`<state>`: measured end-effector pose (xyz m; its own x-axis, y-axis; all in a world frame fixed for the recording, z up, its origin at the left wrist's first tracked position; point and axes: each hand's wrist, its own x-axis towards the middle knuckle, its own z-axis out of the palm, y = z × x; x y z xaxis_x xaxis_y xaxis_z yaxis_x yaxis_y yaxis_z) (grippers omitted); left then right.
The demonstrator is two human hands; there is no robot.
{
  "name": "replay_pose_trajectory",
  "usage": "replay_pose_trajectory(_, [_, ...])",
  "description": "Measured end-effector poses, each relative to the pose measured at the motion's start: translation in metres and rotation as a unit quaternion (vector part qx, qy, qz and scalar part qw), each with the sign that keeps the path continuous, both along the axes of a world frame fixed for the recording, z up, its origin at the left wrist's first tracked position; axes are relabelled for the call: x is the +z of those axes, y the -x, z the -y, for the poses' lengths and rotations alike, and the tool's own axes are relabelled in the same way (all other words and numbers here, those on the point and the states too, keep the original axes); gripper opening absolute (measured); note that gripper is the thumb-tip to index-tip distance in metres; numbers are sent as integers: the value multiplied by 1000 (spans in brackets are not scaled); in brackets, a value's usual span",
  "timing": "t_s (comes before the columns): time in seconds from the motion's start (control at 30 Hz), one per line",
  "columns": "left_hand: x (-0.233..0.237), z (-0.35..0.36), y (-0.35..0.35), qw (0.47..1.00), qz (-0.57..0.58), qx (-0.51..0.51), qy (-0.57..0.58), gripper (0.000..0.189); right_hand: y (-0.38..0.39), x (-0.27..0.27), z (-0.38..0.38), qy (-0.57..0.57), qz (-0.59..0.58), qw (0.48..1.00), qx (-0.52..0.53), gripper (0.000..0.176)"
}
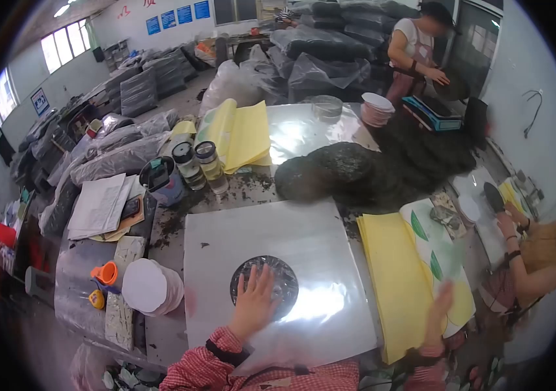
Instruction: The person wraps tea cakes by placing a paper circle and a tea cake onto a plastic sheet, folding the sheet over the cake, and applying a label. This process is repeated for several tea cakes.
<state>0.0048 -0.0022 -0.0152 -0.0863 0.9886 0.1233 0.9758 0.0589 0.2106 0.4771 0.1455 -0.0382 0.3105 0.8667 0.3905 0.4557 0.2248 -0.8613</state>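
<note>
My left hand [254, 305] lies flat with fingers spread on a dark round disc [286, 279], which has a shiny, crinkled, film-like surface. Under the disc is a pale, glossy sheet [219, 244]. My right hand [439, 316] is raised to the right, over white wrapping paper with green leaf prints [424, 225]. Motion blurs its fingers, and a faint greenish smear sits above them, so I cannot make out whether it holds anything. A stack of yellow paper [389, 287] lies between the sheet and the printed paper.
Dark round cakes [330, 171] are piled beyond the sheet. At left stand round white paper discs [146, 287], an orange cup [104, 272], two jars [211, 168] and a bucket [164, 186]. Co-workers [411, 52] handle dark discs at the back and right.
</note>
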Motion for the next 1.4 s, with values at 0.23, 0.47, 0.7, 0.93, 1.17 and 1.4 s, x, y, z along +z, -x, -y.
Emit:
replay_pose_trajectory(0.23, [-13, 3, 10, 966, 240, -51, -87, 64, 285, 25, 52, -164, 209, 794, 548, 26])
replay_pose_trajectory(0.47, [-15, 3, 2, 919, 375, -2, -122, 65, 298, 35, 41, -107, 224, 755, 607, 55])
replay_pose_trajectory(0.7, [5, 16, 18, 871, 443, 54, -204, 40, 361, 8, 33, -71, 290, 742, 601, 75])
replay_pose_trajectory(0.93, [-22, 59, 37, 895, 355, 251, -96, 35, 369, 15, 52, -103, 396, 630, 660, 80])
replay_pose_trajectory(1.17, [50, 46, -36, 980, 161, 58, -101, 49, 358, 2, 49, -135, 328, 698, 622, 75])
replay_pose_trajectory(1.4, [44, 93, -60, 961, 199, 170, -91, 50, 346, 1, 101, 187, 130, 674, 703, 49])
